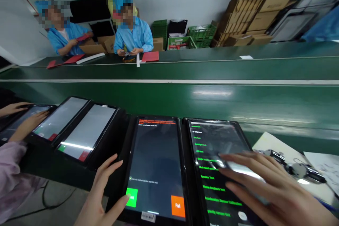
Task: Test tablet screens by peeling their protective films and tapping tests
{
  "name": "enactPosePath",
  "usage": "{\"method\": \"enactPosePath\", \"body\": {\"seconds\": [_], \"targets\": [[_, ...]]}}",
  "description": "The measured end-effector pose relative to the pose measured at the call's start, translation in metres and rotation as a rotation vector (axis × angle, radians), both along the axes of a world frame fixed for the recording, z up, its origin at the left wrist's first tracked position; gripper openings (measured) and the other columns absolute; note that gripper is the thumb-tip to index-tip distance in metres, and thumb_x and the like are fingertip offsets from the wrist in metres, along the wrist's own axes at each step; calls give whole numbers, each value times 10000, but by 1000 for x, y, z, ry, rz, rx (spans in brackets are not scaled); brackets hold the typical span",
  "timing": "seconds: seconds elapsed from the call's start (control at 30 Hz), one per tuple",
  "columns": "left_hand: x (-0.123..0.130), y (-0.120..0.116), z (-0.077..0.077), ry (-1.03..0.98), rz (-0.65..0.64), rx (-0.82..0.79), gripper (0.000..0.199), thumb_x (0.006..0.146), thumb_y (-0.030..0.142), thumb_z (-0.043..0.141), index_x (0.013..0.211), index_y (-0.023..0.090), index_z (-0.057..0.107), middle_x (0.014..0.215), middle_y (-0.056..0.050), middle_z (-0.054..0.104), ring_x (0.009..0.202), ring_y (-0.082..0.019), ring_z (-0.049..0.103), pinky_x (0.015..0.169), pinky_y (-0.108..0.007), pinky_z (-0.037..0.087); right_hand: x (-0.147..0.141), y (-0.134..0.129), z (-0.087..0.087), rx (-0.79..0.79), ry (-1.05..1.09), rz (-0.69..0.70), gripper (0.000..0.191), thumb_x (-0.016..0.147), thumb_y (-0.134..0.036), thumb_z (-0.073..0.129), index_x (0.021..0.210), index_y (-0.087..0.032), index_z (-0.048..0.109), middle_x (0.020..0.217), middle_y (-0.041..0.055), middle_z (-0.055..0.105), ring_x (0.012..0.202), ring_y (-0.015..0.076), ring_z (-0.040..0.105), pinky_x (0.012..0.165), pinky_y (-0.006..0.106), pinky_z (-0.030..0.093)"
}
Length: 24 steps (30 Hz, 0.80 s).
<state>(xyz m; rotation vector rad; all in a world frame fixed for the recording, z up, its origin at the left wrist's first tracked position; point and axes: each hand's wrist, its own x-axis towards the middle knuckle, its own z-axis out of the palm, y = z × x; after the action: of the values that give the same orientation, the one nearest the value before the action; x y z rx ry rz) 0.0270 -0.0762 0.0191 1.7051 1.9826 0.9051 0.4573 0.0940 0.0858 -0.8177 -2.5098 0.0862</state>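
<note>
Two tablets lie side by side in front of me. The middle tablet (156, 155) shows a dark screen with a green button at lower left and an orange "Fail" button at lower right. My left hand (102, 194) is at its left edge, fingers apart, the thumb over the green button. On the right tablet (212, 183) a list of green test names runs down a black screen. My right hand (265, 180) hovers over or touches that screen, fingers spread and slightly blurred, hiding part of the list. Neither hand grips anything.
Two tablets with pale screens (86, 130) lie to the left. Beyond them, another person's hands (31, 123) work at a tablet. Papers (278, 144) and a black cabled device (304, 171) sit at right. Across the green conveyor (169, 97) are people, crates and stacked cartons (246, 10).
</note>
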Motion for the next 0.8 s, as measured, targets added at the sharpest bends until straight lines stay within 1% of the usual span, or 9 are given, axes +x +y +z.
{"method": "enactPosePath", "body": {"seconds": [0.07, 0.17, 0.27, 0.33, 0.4, 0.47, 0.53, 0.67, 0.8], "targets": [[0, 18, 14, 62, -25, 38, 672, 952, 442, 706, 1572, 423, 447, 1669, -82, 459, 1518, -379, 493, 1077, -510, 622, -10, 27, 4, 4, -17, -39, 275, 1071, -384, 536, 1266, -366, 729, 1329, 45, 710, 1121, 318, 700, 859, 519, 618], [7, 75, 42, 106, -86, 160, 644, 987, 468, 665, 1588, 397, 441, 1650, -78, 482, 1532, -343, 475, 1214, -551, 497, -31, 69, -1, 18, -83, -111, 406, 1119, -463, 425, 1335, -288, 722, 1391, 121, 669, 1172, 364, 674, 877, 590, 599], [13, 139, 60, 295, -166, 159, 515, 1025, 549, 587, 1510, 377, 584, 1664, -78, 473, 1561, -398, 406, 1275, -754, 250, -49, 93, -8, 61, -154, -133, 459, 1123, -481, 411, 1312, -236, 750, 1449, 164, 631, 1246, 421, 627, 916, 662, 561], [13, 162, 64, 439, -192, 106, 445, 1039, 584, 541, 1395, 369, 700, 1670, -77, 474, 1583, -454, 338, 1222, -869, 111, -52, 92, -7, 71, -157, -93, 425, 1124, -454, 433, 1223, -248, 792, 1424, 149, 653, 1249, 410, 626, 938, 651, 554], [8, 164, 64, 519, -257, 62, 389, 1044, 577, 538, 1310, 393, 754, 1654, -51, 504, 1590, -454, 323, 1205, -889, 72, -47, 81, -3, 58, -143, -30, 396, 1125, -428, 444, 1142, -290, 815, 1391, 111, 680, 1232, 374, 642, 950, 616, 558], [0, 156, 63, 526, -315, 69, 352, 1043, 554, 553, 1318, 436, 740, 1627, -22, 539, 1575, -415, 372, 1238, -850, 117, -38, 70, 2, 37, -122, 1, 374, 1121, -416, 456, 1125, -325, 818, 1375, 84, 692, 1209, 336, 659, 949, 573, 570], [-5, 150, 64, 496, -303, 101, 356, 1046, 551, 545, 1344, 461, 717, 1602, -12, 568, 1550, -395, 425, 1254, -823, 162, -30, 64, 4, 40, -91, -30, 366, 1117, -407, 458, 1162, -323, 812, 1365, 86, 696, 1189, 323, 670, 928, 547, 584], [-2, 165, 65, 429, -225, 110, 383, 1044, 608, 505, 1307, 459, 741, 1548, -27, 621, 1497, -414, 497, 1225, -860, 168, -32, 76, -5, 78, -59, -125, 414, 1128, -390, 405, 1191, -300, 804, 1360, 109, 698, 1157, 344, 675, 848, 555, 597], [5, 183, 57, 445, -257, 94, 345, 1040, 590, 535, 1254, 455, 769, 1537, -25, 634, 1486, -403, 509, 1230, -862, 118, -41, 89, -14, 71, -119, -129, 413, 1123, -355, 406, 1160, -309, 814, 1368, 110, 701, 1183, 364, 672, 844, 578, 598]]}}
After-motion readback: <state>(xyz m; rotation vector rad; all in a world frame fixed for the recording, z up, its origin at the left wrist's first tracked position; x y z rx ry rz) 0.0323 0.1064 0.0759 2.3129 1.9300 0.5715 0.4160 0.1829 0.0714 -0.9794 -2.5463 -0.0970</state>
